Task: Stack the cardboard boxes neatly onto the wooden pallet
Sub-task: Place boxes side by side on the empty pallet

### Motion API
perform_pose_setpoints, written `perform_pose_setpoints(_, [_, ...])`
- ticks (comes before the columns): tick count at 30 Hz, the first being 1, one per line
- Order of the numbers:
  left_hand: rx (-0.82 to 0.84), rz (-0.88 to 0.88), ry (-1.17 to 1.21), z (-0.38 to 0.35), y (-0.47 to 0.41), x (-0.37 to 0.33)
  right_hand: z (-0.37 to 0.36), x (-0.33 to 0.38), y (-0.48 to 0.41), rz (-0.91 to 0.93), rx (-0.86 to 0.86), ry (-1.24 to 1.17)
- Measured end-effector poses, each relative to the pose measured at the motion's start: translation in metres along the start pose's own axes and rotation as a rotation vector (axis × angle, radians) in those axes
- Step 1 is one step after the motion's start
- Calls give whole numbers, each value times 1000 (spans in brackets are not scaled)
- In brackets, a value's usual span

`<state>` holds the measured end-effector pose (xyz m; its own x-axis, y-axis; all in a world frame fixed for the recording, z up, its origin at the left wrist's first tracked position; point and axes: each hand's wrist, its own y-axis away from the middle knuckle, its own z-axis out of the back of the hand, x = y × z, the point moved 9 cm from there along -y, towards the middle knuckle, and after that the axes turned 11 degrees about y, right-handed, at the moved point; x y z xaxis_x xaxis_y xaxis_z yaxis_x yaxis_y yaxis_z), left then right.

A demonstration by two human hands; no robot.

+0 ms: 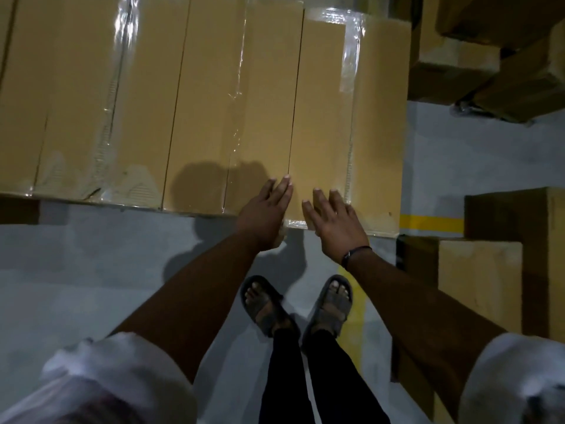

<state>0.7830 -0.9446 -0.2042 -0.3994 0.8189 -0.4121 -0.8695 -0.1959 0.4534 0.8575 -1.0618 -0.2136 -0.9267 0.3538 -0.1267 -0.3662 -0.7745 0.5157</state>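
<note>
Floor point(76, 270): pale grey and smooth.
Markings: a painted yellow stripe point(431, 224) at right, partly hidden.
Standing on it, centre: two feet in dark sandals point(266, 304).
Standing on it, right: stacked cardboard boxes point(480, 286), beside the stripe.
Far right corner: more boxes point(452, 75), dimly lit.

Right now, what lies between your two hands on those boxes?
In the head view, bare cardboard of the rightmost box lies between the left hand and the right hand, plus a strip of clear tape at its near edge.
</note>
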Motion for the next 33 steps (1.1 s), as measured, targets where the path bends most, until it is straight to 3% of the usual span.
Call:
perform_pose_setpoints(13, [-93, 36, 22, -7, -6, 2, 8, -3, -11, 19, 23, -74])
perform_pose_setpoints(18, [-236, 78, 121, 14, -33, -5, 6, -3, -10, 24, -30, -135])
perform_pose_setpoints(24, [-325, 78, 40, 1, -75, -3, 4, -13, -5, -28, -214, -359])
perform_pose_setpoints(26, [-374, 55, 42, -2, -73, -2, 1, -45, 0, -197, -372, -447])
perform_pose_setpoints(28, [-397, 48, 41, -3, -75, 0, -19, -105, 10, -585, -437, -534])
perform_pose_setpoints(31, [-407, 46, 27, -6, -76, 1, -72, -165, 25, -1160, -204, -966])
perform_pose_setpoints(33, [-409, 51, 9, -9, -75, 1, -88, -170, 19, -1204, -44, -1079])
